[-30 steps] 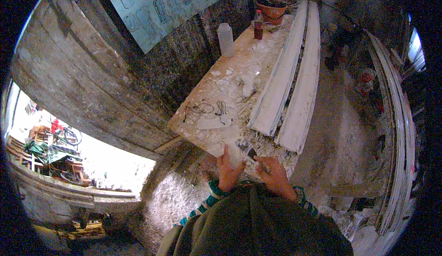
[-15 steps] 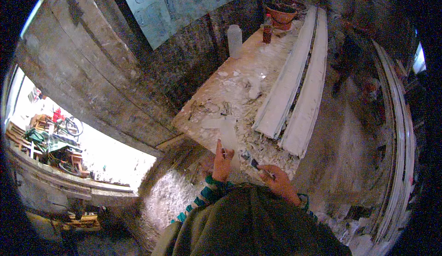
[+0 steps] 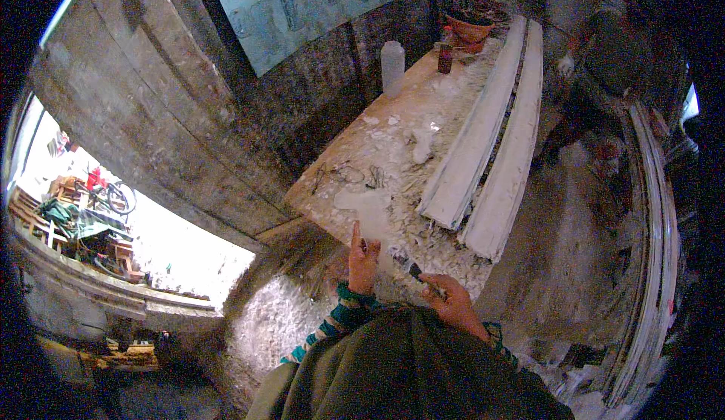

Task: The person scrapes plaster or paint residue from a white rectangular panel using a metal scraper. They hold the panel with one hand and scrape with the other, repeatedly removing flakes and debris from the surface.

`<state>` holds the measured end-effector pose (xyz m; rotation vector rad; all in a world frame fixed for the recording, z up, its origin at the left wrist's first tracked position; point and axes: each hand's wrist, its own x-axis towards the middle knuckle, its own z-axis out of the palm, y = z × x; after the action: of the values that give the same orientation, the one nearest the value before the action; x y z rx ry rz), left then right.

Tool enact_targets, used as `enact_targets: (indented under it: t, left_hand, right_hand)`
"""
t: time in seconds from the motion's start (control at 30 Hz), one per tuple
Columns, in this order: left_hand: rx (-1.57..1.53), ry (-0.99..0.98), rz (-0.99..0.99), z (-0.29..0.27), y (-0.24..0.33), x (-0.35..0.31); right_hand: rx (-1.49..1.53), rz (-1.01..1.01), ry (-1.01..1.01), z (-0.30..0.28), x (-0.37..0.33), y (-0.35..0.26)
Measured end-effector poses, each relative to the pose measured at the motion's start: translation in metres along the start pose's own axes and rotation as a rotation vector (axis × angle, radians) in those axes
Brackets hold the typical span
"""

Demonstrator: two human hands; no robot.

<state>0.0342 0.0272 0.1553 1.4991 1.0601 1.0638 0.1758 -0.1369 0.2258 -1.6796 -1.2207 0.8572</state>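
Note:
My left hand [image 3: 363, 264] is just off the near end of a plaster-covered table [image 3: 332, 167]. Its index finger points up and away, the thumb stands beside it, and I see nothing held. Over the near right corner, my right hand [image 3: 451, 299] is closed round a small hand tool [image 3: 415, 271] with a dark end and a paler part near the palm; its exact kind is too small to tell. Crumbly white plaster lies beneath it. Two long white moulding strips, the left one [image 3: 476, 152] and the right one [image 3: 513, 167], run lengthwise along the table.
A translucent bottle [image 3: 393, 69], a dark red jar [image 3: 445, 60] and an orange bowl [image 3: 470, 31] stand toward the far end. Long strips [image 3: 655, 269] are stacked at the right. Another person [image 3: 615, 58] is beyond the table's right side. A bright opening [image 3: 181, 261] shows at left.
The view has shifted a little. My left index finger is straighter, and my right hand has barely moved. The other person at the far right shows more plainly, nearer the strips.

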Motion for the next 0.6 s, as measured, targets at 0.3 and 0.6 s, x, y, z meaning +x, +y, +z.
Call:
enact_targets:
  t: [0.3,0.6]
  left_hand:
    - [0.014,-0.154,0.108,0.016,0.016,-0.027]
    - [0.11,0.021,-0.004,-0.004,0.0,0.001]
  right_hand:
    - [0.189,0.251,0.218,-0.014,0.025,0.01]
    - [-0.168,-0.013,-0.101,-0.009,-0.001,0.005]
